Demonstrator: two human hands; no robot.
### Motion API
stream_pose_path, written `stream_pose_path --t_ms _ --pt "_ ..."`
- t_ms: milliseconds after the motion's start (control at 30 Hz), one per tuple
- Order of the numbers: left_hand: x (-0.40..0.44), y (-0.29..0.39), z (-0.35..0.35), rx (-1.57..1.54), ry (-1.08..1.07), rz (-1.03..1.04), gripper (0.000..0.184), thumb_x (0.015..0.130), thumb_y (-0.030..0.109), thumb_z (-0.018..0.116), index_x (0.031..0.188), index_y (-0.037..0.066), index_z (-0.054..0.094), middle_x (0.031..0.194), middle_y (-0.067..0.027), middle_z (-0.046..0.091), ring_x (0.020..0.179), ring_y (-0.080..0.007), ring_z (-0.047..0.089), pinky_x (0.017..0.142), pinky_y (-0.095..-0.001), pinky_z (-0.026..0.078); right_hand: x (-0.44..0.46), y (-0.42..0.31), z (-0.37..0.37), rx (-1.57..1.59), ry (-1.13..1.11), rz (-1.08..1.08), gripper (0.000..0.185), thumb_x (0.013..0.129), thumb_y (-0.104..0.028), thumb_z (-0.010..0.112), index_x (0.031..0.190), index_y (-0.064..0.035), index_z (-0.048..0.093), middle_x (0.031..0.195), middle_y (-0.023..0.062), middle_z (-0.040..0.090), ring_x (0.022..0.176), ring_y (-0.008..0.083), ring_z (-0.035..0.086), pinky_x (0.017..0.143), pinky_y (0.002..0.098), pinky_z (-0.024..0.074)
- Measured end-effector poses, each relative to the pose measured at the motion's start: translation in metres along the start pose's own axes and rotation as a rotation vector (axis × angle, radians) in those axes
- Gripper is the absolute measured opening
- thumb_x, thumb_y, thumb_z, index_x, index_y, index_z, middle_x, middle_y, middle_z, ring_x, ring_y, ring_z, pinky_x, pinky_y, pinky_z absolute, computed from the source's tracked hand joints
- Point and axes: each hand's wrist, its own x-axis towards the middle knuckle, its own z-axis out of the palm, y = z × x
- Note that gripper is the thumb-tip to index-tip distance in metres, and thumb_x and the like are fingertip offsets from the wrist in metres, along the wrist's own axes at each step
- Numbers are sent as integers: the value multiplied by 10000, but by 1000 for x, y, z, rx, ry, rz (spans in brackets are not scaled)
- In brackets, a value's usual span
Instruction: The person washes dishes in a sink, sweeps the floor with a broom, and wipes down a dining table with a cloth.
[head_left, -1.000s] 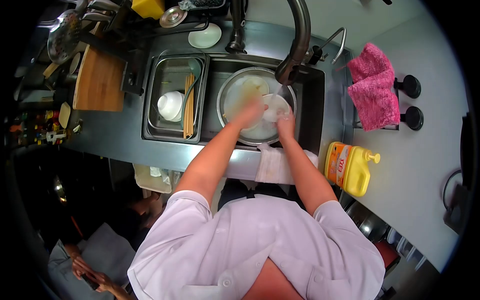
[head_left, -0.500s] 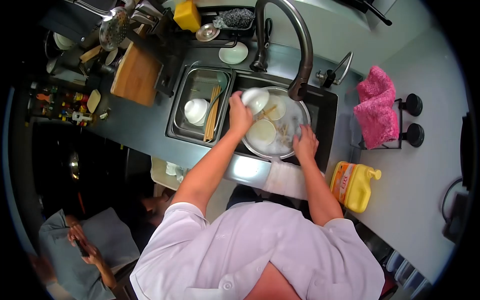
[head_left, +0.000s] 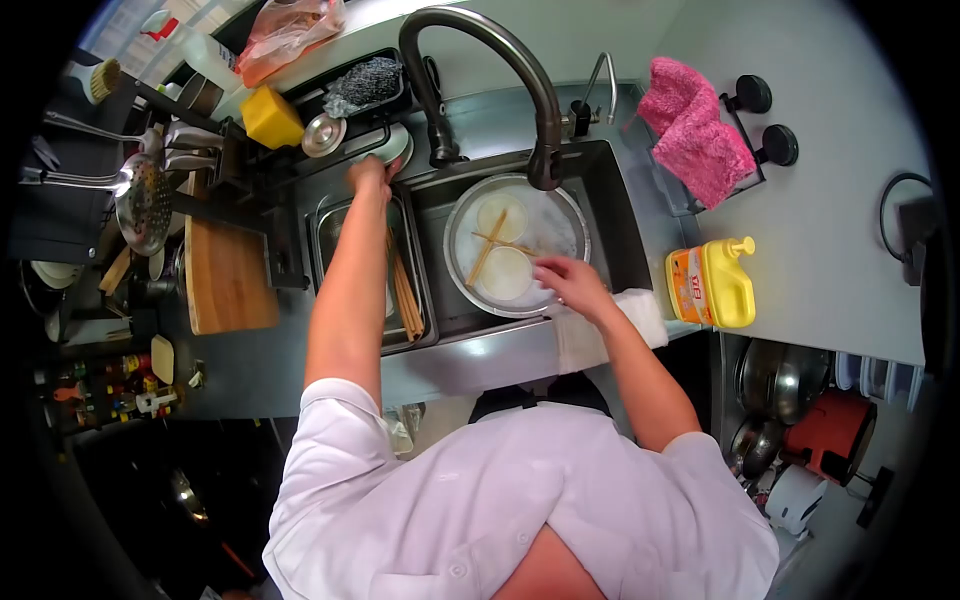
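Observation:
My left hand [head_left: 370,176] reaches over the draining tray to a pale dish [head_left: 395,145] behind the sink. Its fingers close on the dish's near edge, partly out of sight. Over the right rim of the round metal basin [head_left: 582,218] hovers my right hand [head_left: 578,285], fingers loosely stretched toward the soapy water and holding nothing visible. Two pale bowls, a far bowl [head_left: 497,212] and a near bowl [head_left: 506,275], sit in the suds with chopsticks [head_left: 487,248] lying across them. My left forearm hides much of the draining tray [head_left: 428,325], where a bundle of chopsticks [head_left: 403,290] lies.
The curved faucet [head_left: 540,90] arches over the basin. A folded cloth [head_left: 610,330] hangs on the front edge, beside a yellow detergent jug [head_left: 725,285]. A pink towel [head_left: 690,125] hangs on a rack at right; a cutting board [head_left: 230,275] stands at left.
My left hand has moved from the basin, where it held a white bowl, to the dish behind the sink. My right hand has lifted off the basin rim. The view has turned and shifted.

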Motion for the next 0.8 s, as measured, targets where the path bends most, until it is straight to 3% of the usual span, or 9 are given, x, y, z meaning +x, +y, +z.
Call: stream_pose_path --t_ms 67,133,200,300,533,633,733,767,800 --pt "26 -10 4 -19 46 -17 332 873 -73 565 1200 -128 554 1145 -206 635 799 -308 715 537 -367 641 14 -71 36 283 -49 -103 354 974 -323 613 1111 3 648 928 70 703 858 141 654 765 312 525" --pt "53 -23 -1 41 -31 25 319 880 -62 570 1196 -108 578 1169 -183 637 789 -323 710 522 -380 637 61 -104 62 176 18 -314 322 984 -313 584 1035 1 635 916 98 689 867 218 654 795 346 511" --pt "68 -25 2 93 -74 53 322 878 -59 578 1198 -94 593 1184 -168 639 783 -333 707 506 -386 630 102 -137 75 10 308 -576 274 977 -277 582 1014 -10 631 944 146 672 895 325 636 845 401 494" --pt "60 -18 -5 171 -73 85 351 864 -65 591 1214 -93 593 1197 -166 636 781 -331 704 490 -384 618 153 -145 82 -27 650 -740 288 972 -285 603 1027 -4 637 985 165 655 861 326 638 819 391 501" --pt "27 -8 -29 226 -114 12 278 926 101 606 1085 -127 597 1110 -187 607 820 -276 667 688 -364 641 82 -149 56 -169 403 -688 331 865 -276 696 1083 -28 666 1062 183 669 1022 379 618 927 449 482" --pt "-79 -17 -51 14 -181 40 253 1001 219 544 964 -24 605 855 -123 637 632 -223 633 556 -317 563 17 -134 41 121 10 -593 294 927 -292 657 1027 -19 698 960 137 709 930 245 690 858 367 523" --pt "-177 -88 -52 -18 -322 -74 261 988 270 526 949 22 597 769 -85 617 621 -207 615 545 -305 515 74 -6 43 1026 -383 -151 341 928 -348 658 990 -19 724 976 134 726 930 218 703 857 343 525" --pt "-189 -122 -46 116 -564 -221 225 960 240 549 931 22 597 776 -70 621 647 -218 621 618 -361 527 57 9 39 385 -135 -156 356 921 -357 662 1005 -17 721 988 138 728 934 237 704 861 344 524" --pt "-197 -129 -37 643 -866 -234 244 938 240 592 973 1 626 840 -110 668 699 -250 655 707 -417 532 47 13 30 -267 101 -140 371 915 -366 665 1020 -14 717 1000 141 730 938 256 704 865 344 523"
